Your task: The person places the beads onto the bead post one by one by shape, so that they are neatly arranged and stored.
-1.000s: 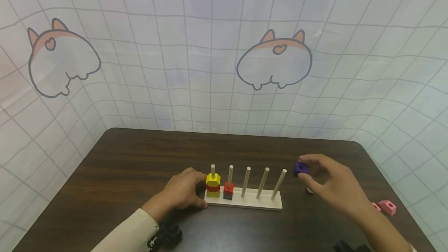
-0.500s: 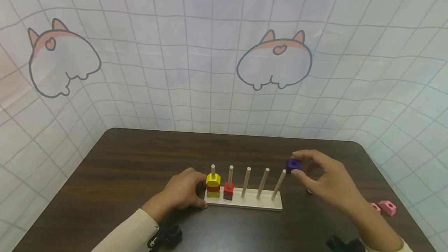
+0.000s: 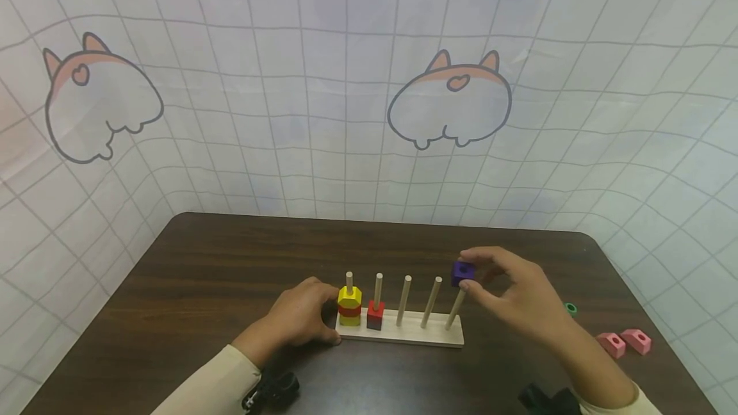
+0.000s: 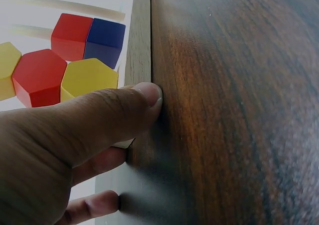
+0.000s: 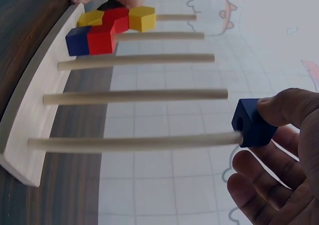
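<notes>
A wooden peg board (image 3: 398, 334) with a row of upright pegs stands on the table. My left hand (image 3: 302, 312) grips its left end, thumb (image 4: 134, 103) on the front edge and fingers round the end. Yellow, red and yellow hexagonal blocks (image 3: 349, 306) are stacked on the leftmost peg. A red block (image 4: 71, 38) sits on a dark blue block (image 4: 104, 40) on the second peg. Between thumb and fingertips, my right hand (image 3: 513, 287) pinches a dark blue block (image 5: 251, 122) at the tip of the rightmost peg (image 5: 134, 144), its hole beside the peg's end.
On the table's right side lie two pink blocks (image 3: 637, 341) and a small green ring-shaped piece (image 3: 571, 308) near the right forearm. The dark wooden table (image 3: 259, 242) meets a white grid-patterned cloth (image 3: 288, 82) behind and at the sides.
My right hand has carried the dark blue block leftward from beside the board to the tip of the rightmost peg. The green piece has come into sight. The left hand stays put.
</notes>
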Demonstrator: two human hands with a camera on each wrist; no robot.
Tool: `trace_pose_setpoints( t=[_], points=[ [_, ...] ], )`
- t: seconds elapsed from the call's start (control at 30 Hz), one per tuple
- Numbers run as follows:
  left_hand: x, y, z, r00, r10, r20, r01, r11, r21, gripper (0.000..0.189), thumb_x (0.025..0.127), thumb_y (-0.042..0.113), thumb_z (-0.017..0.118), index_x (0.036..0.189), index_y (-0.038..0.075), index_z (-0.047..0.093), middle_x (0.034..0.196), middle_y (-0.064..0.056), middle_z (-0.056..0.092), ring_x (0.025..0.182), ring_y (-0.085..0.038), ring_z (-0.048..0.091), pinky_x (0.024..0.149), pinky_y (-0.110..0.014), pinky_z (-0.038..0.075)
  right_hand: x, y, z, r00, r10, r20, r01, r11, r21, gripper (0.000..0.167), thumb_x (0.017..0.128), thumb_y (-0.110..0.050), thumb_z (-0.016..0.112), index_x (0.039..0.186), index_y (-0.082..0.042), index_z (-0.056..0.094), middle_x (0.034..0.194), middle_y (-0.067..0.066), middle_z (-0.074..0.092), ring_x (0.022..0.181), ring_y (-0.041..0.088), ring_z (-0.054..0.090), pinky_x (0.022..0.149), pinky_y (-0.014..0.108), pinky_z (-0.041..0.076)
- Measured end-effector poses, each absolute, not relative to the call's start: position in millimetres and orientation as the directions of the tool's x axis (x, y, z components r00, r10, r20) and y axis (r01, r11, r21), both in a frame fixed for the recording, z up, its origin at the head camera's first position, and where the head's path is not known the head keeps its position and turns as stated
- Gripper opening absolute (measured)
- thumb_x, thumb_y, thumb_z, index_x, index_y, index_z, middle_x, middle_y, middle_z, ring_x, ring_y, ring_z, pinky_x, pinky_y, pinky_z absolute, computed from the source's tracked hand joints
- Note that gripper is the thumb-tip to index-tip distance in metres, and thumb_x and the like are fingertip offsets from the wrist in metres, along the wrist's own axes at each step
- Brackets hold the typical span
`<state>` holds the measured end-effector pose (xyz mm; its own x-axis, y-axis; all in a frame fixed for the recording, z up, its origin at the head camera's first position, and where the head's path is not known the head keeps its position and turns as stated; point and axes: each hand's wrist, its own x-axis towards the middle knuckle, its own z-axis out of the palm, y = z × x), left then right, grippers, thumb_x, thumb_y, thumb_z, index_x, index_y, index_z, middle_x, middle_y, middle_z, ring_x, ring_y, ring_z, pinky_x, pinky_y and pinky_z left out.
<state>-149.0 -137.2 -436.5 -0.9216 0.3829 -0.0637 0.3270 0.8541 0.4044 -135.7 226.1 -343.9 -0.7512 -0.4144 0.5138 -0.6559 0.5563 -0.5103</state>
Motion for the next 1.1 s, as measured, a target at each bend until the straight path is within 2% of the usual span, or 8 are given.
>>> trace_pose_setpoints(
  t=[0.17, 0.63, 0.8, 0.97, 1.1],
  points=[
    [-149, -137, -437, -0.921, 0.386, -0.056, 0.333, 0.852, 0.403, 0.059, 0.062, 0.038, 0.097, 0.114, 0.022, 0.074, 0.107, 0.008, 0.069, 0.107, -0.019, 0.058, 0.081, -0.051, 0.053, -136, 219, -345, -0.759, -0.421, 0.497, -0.651, 0.516, -0.557, 0.045, 0.081, -0.003, 0.085, 0.122, -0.013, 0.068, 0.103, -0.003, 0.073, 0.083, 0.009, 0.066, 0.057, 0.028, 0.053],
    [-148, -137, -437, -0.922, 0.382, -0.057, 0.331, 0.857, 0.395, 0.06, 0.062, 0.038, 0.097, 0.113, 0.02, 0.073, 0.107, 0.006, 0.069, 0.107, -0.021, 0.059, 0.082, -0.052, 0.053, -139, 204, -345, -0.749, -0.443, 0.492, -0.662, 0.498, -0.56, 0.046, 0.081, -0.002, 0.084, 0.122, -0.011, 0.067, 0.1, -0.007, 0.071, 0.084, 0.009, 0.065, 0.072, 0.033, 0.058],
    [-148, -137, -437, -0.924, 0.376, -0.066, 0.321, 0.859, 0.4, 0.06, 0.062, 0.038, 0.097, 0.115, 0.019, 0.073, 0.108, 0.005, 0.069, 0.107, -0.021, 0.059, 0.083, -0.052, 0.053, -139, 196, -345, -0.747, -0.443, 0.495, -0.664, 0.467, -0.584, 0.046, 0.081, 0.002, 0.084, 0.121, -0.011, 0.067, 0.097, -0.007, 0.071, 0.08, 0.008, 0.065, 0.065, 0.029, 0.056],
    [-149, -137, -438, -0.924, 0.377, -0.069, 0.321, 0.859, 0.4, 0.061, 0.063, 0.038, 0.097, 0.115, 0.019, 0.073, 0.109, 0.005, 0.069, 0.108, -0.021, 0.059, 0.084, -0.052, 0.053, -140, 187, -346, -0.749, -0.454, 0.482, -0.66, 0.445, -0.605, 0.045, 0.082, 0.002, 0.083, 0.122, -0.01, 0.067, 0.101, -0.003, 0.072, 0.082, 0.009, 0.067, 0.057, 0.026, 0.053],
    [-149, -137, -438, -0.922, 0.381, -0.066, 0.325, 0.856, 0.403, 0.06, 0.063, 0.038, 0.097, 0.115, 0.02, 0.073, 0.109, 0.005, 0.069, 0.108, -0.02, 0.059, 0.084, -0.052, 0.053, -140, 182, -347, -0.742, -0.467, 0.482, -0.668, 0.448, -0.594, 0.043, 0.083, 0.001, 0.083, 0.122, -0.01, 0.067, 0.103, -0.004, 0.072, 0.083, 0.009, 0.067, 0.063, 0.029, 0.056]
  ],
)
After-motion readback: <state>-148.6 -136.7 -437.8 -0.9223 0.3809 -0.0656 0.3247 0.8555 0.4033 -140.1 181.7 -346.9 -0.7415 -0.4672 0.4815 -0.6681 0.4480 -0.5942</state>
